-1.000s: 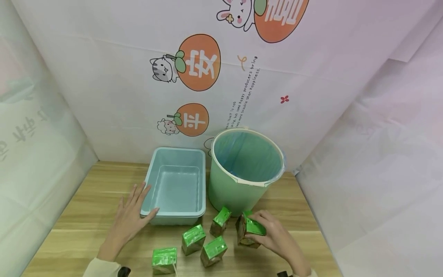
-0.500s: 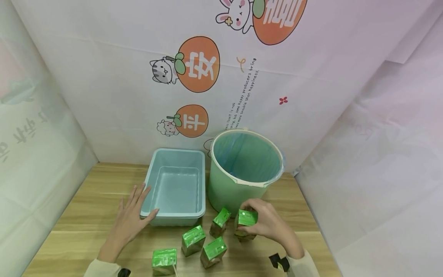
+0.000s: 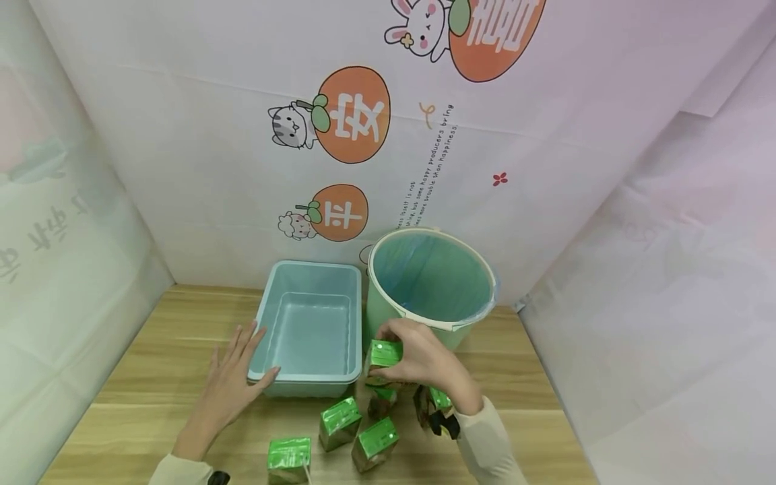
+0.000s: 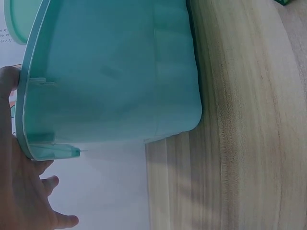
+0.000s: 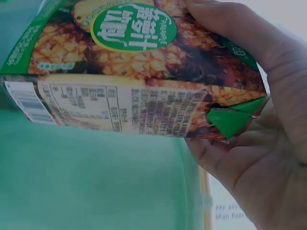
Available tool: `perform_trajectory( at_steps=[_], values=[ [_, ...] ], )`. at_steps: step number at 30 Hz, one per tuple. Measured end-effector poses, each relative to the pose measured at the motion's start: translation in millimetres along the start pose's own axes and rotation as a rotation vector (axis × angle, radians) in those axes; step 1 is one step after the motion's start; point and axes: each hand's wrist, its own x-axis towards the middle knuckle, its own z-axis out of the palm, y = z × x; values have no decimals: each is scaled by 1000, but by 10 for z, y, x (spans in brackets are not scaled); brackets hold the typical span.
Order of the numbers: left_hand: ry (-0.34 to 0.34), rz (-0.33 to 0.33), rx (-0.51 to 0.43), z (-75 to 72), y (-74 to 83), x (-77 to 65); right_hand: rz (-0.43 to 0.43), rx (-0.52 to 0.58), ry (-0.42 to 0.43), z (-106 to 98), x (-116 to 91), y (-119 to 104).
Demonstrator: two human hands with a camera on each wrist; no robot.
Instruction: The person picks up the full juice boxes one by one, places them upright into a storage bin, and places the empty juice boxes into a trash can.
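Green-topped carton (image 3: 386,353) in right fingers (image 3: 403,328), near open tub rim (image 3: 358,337)

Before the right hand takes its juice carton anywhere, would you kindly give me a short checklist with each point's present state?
1. Juice carton held between thumb and fingers of the right hand: ok.
2. Its green top facing up in the head view: ok.
3. Left hand touching the rim of the blue tray: ok.
4. Tray open upward, its inner floor in sight: ok.
5. Gap between the held one and the lower carton, just below it in the head view: cannot tell.
6. Carton by the right wrist fully in view: not ok; the wrist and its black band partly cover it.
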Motion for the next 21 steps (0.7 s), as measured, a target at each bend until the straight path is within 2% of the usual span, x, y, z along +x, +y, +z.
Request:
perform_trajectory(
  at_steps=[7,15,21],
  values=[
    [9,0,11,-19,32,7,-12,30,-18,161,327,-102],
    [1,-21,29,5,31,15,-61,30,-47,363,802,-133],
    [5,-28,47,31,27,13,-27,10,-97,552,1108,-128]
  ],
)
